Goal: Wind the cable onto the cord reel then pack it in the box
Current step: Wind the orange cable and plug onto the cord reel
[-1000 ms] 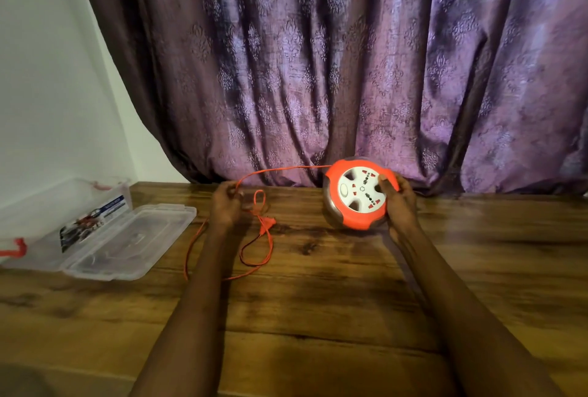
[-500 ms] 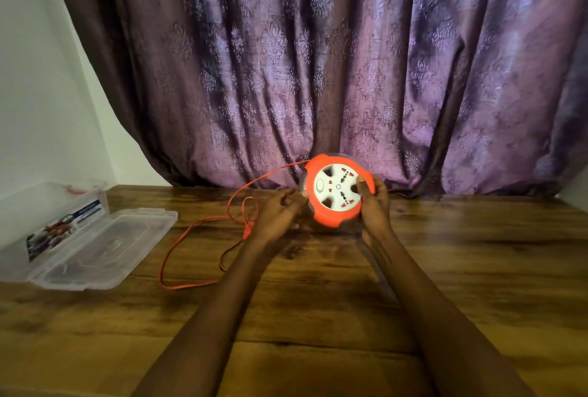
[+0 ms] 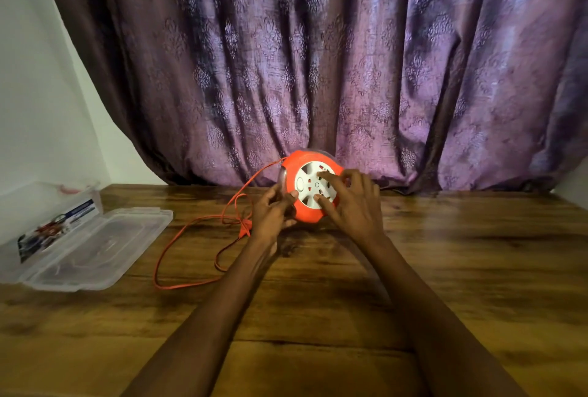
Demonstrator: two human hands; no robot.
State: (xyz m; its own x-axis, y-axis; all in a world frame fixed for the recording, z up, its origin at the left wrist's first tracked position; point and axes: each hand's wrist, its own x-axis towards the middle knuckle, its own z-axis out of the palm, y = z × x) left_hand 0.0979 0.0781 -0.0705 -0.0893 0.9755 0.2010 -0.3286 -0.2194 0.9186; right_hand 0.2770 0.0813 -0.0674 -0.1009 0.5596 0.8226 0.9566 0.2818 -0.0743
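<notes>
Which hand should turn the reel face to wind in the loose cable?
Right. The right hand has its fingers spread on the cord reel's white face, probably ready to spin it. The left hand steadies the rim on the cable side.

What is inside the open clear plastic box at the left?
Inside the clear plastic box only a printed label or card shows through its wall; its lid lies open beside it. Any other contents are too blurred to tell.
</notes>
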